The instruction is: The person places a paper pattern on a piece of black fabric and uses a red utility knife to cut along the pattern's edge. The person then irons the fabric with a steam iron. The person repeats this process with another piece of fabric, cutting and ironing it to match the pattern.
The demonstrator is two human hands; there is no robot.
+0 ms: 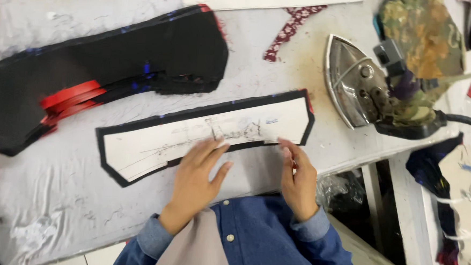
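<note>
Pattern piece: a long white paper template [192,138] with faint pencil lines lies flat on a slightly larger black fabric panel [108,161], whose edge shows as a dark border all round it; both rest on the bench [70,204], which is covered in a wrinkled grey-white cloth.
Long axis: the template runs from lower left to upper right, its blunt pointed ends well beyond either hand.
Direction from the fingers: the piece lies just ahead of both hands, away from the person's body; its near long edge passes under the fingertips.
Stack of cut pieces: a thick pile of black fabric shapes with red layers [88,71] lies farther back on the left, apart from the template and roughly parallel to it.
Iron: a metal-soled iron with a camouflage-cloth handle [377,86] rests on its side at the right end of the bench, well apart from the hands.
Left hand [195,176]: flat, palm down, fingers [213,147] spread and pressing on the lower middle of the template; it grips nothing.
Right hand [300,179]: edge-on, fingers curled, tips touching the fabric border near the template's right part; whether it pinches something small cannot be told.
Nearer hand: the left lies over the middle; the right is closer to the right end.
Scrap: a red patterned fabric strip [289,30] lies near the far edge.
</note>
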